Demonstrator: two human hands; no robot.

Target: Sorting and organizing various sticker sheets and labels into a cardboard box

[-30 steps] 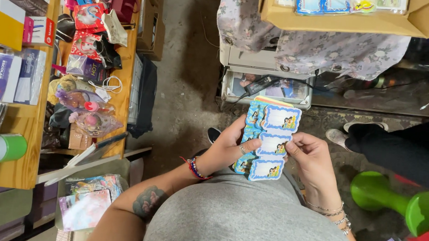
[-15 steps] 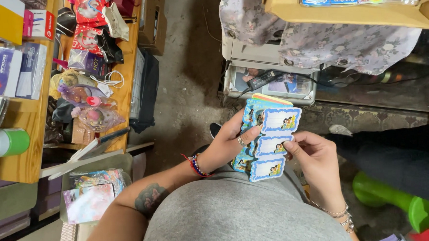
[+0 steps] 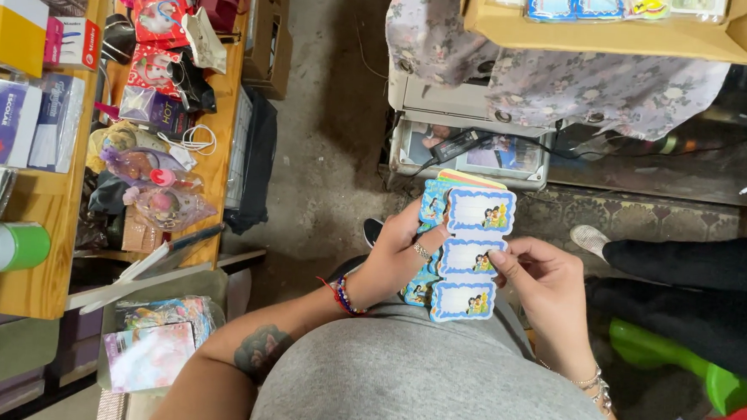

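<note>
Left hand (image 3: 395, 255) curled around the left edge of a stack of label sheets (image 3: 471, 254), thumb laid across the front at the middle label, fingers hidden behind. Forearm slanting up from lower left, tattooed near the elbow, with a beaded bracelet (image 3: 340, 293) at the wrist. Right hand (image 3: 541, 289) closed in a pinch on the stack's right edge, thumb and forefinger meeting level with the middle label, remaining fingers folded loosely underneath, wrist bent back toward the body. Thin chain bracelets (image 3: 594, 388) at that wrist.

Stack held upright just above the grey shirt (image 3: 432, 383), long axis running away from the body, top end toward the printer (image 3: 467, 130) and tilted very slightly right. Front sheet facing the camera: three white labels with scalloped blue borders, one above another, each with a small cartoon picture at its lower right. More sheets fanned out behind to the left, a yellow and orange edge peeking over the top.

Left of the stack, wooden shelves (image 3: 49, 219) crowded with boxes and packaged toys. Right of the stack, another person's dark-trousered leg (image 3: 686, 260) with a pale shoe (image 3: 589, 240); below that, a green object (image 3: 689, 363). Beyond the printer, a cardboard box (image 3: 621, 31) on floral cloth (image 3: 567, 84).
</note>
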